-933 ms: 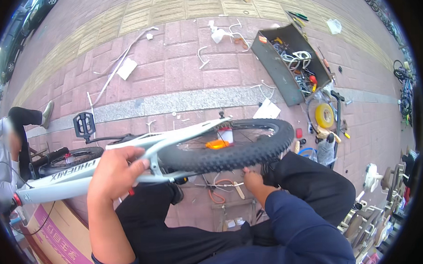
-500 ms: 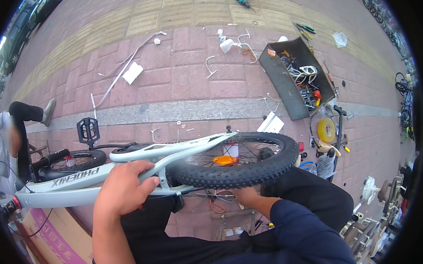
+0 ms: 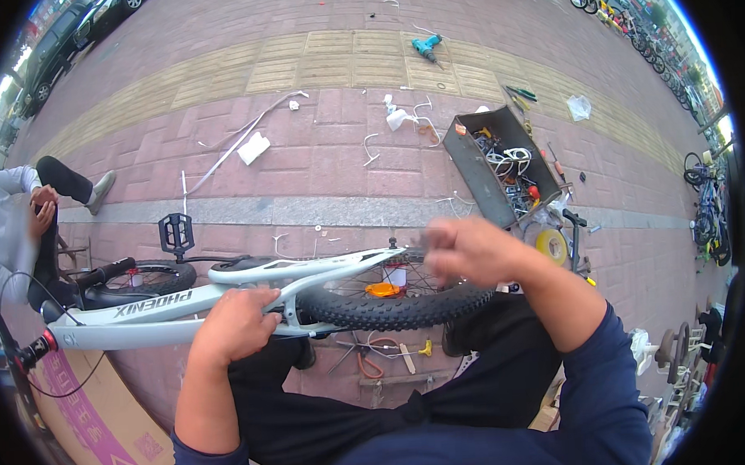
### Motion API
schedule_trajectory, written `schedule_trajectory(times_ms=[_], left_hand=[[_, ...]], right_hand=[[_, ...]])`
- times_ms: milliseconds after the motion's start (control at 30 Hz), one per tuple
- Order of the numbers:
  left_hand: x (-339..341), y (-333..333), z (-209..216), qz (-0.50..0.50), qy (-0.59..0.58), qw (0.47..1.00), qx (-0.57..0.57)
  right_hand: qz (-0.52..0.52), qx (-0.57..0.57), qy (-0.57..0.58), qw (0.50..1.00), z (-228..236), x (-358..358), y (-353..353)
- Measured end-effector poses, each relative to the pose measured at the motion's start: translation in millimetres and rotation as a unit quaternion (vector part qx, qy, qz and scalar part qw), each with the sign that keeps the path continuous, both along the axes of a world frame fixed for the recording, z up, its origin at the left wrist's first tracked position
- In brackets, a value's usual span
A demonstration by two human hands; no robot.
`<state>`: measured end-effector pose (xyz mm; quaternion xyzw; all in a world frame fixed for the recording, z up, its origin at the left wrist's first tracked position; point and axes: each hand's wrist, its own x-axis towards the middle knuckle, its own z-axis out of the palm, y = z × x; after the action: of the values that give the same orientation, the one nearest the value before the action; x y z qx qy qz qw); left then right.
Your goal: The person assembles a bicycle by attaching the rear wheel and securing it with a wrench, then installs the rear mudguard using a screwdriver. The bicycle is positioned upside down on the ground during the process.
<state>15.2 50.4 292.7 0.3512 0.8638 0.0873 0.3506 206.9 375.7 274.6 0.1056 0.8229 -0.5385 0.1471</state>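
Observation:
A pale blue bicycle [image 3: 144, 330] lies on its side across my lap, its rear wheel toward the right. My left hand [image 3: 242, 323] is closed round the frame tubes just ahead of the rear tyre [image 3: 393, 312], which is black and knobby. My right hand [image 3: 465, 249] hovers over the far right part of that wheel, and motion smears its fingers. Whether it touches the wheel or holds anything, I cannot tell. An orange reflector [image 3: 382, 290] sits among the spokes. A black pedal [image 3: 176, 233] sticks up beyond the frame.
Right of centre stands an open metal toolbox [image 3: 486, 178] full of parts, with a yellow tape roll [image 3: 552, 248] near it. A teal power drill [image 3: 426, 47] lies farther off. A seated person [image 3: 10, 215] is at far left, above a cardboard sheet [image 3: 106, 410]. Tools lie between my legs.
My right hand has come up from beneath the rear wheel to above its right side. My left hand keeps its hold on the frame. The view has tilted upward.

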Motion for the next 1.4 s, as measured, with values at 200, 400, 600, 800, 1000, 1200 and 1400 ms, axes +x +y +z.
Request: schedule_trajectory(times_ms=[200,400,600,800,1000,1200,1400], left_hand=[[24,-44,-24,-0.052,0.093,0.988,0.110],[7,-39,-4,-0.052,0.001,0.998,0.028],[-57,72,-87,-0.163,-0.011,0.986,-0.031],[-46,109,-197,-0.164,-0.079,0.975,-0.126],[-51,108,-199,-0.119,-0.220,0.958,-0.143],[-64,101,-222,-0.173,-0.205,0.952,-0.146],[-62,114,-205,-0.202,-0.195,0.950,-0.138]], right_hand=[[0.099,0.319,-0.083,0.939,-135,1,61],[0.104,0.240,-0.199,0.944,-146,-24,20],[0.116,0.220,-0.195,0.949,-134,-31,12],[0.160,0.253,-0.174,0.938,-135,-29,0],[0.113,0.211,-0.145,0.960,-141,-17,-7],[0.164,0.272,-0.048,0.947,-148,1,-11],[-0.038,0.162,-0.175,0.970,-119,-13,-12]])
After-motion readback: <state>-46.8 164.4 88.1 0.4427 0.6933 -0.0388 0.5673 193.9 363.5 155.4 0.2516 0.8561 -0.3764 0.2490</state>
